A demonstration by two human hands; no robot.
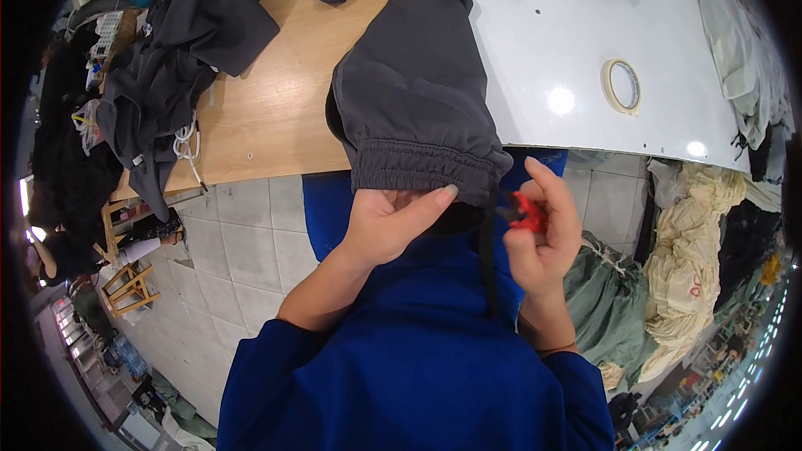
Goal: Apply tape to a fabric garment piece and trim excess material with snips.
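A dark grey garment (409, 92) with a gathered elastic waistband (418, 160) lies over the near edge of the table, its waistband end toward me. My left hand (384, 221) grips the waistband, thumb on top and the other fingers mostly hidden under the cloth. At the band's right end, my right hand (547, 242) is closed around small red-handled thread snips (528, 213), slightly blurred. Their dark blades are close to the band; whether they touch it I cannot tell. A narrow black strip (487, 267) hangs from that corner in front of my blue clothing.
More dark grey garments (209, 21) are heaped at the left and far side of the wooden tabletop (276, 117). White cord (185, 146) hangs there. A tape roll (609, 88) rests on the white tabletop (551, 50). Cream cloth bundles (689, 259), a green sack (606, 301) and a wooden stool (129, 291) stand below.
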